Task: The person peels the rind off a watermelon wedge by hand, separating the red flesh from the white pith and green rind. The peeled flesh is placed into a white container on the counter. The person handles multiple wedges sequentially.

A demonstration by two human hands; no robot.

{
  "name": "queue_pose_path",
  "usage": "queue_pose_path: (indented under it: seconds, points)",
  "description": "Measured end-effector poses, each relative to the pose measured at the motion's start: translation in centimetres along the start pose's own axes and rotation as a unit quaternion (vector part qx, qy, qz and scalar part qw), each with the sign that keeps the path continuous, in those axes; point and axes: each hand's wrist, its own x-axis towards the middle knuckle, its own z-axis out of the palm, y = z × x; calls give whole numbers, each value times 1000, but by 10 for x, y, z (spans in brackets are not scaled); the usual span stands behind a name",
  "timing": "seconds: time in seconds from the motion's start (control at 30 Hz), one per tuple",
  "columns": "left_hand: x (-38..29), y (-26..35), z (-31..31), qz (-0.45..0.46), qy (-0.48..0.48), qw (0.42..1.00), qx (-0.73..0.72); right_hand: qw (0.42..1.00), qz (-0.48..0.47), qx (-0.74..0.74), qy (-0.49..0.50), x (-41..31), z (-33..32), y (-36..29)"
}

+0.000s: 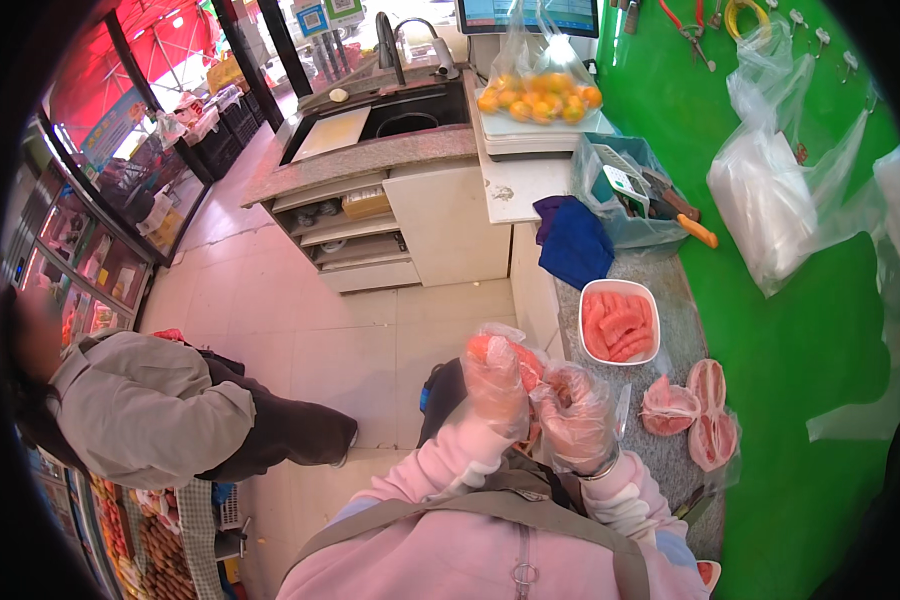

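Note:
Both my hands wear clear plastic gloves and meet in front of my chest. My left hand point(496, 386) holds a piece of peeled red pomelo or grapefruit point(529, 367). My right hand point(576, 412) has its fingertips pinched at the right edge of that piece, where thin membrane or plastic shows; which of these cannot be told. Beyond my right hand, a white square container point(619, 322) holds peeled red segments on the stone counter. Right of that hand lie opened rinds with pink pith point(709, 420) and a pale blade-like strip point(624, 409).
A blue cloth point(577, 244) hangs at the counter's corner, beside a lined bin point(630, 202) with an orange-handled tool. Bagged orange fruit point(544, 101) sits on a scale point(532, 139). A sink point(412, 112) is further off. Another person point(150, 405) stands at left, near displayed produce.

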Motion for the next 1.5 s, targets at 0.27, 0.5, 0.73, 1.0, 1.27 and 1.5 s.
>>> queue_pose_path:
  seconds: [0.27, 0.5, 0.73, 1.0, 1.27, 1.5]
  points:
    - [-2, 2, 6, 42, 29, 998, 46, 998, -52, -9, 22, 5, 0, 4]
    - [-5, -7, -1, -30, 41, 999, 0, 995, -84, -45, 4, 8, 1, -14]
    - [-5, 8, 1, 22, 25, 991, 133, 987, -107, -115, -38, 15, -2, -14]
    - [-2, 1, -6, -6, -10, 996, 86, 979, -154, -134, 3, 13, 4, -13]
    - [1, -6, -4, -46, 12, 998, 34, 976, -132, -174, -19, 9, -1, -8]
    - [0, -9, -9, -16, 18, 996, 82, 956, -184, -226, -6, 12, 3, -13]
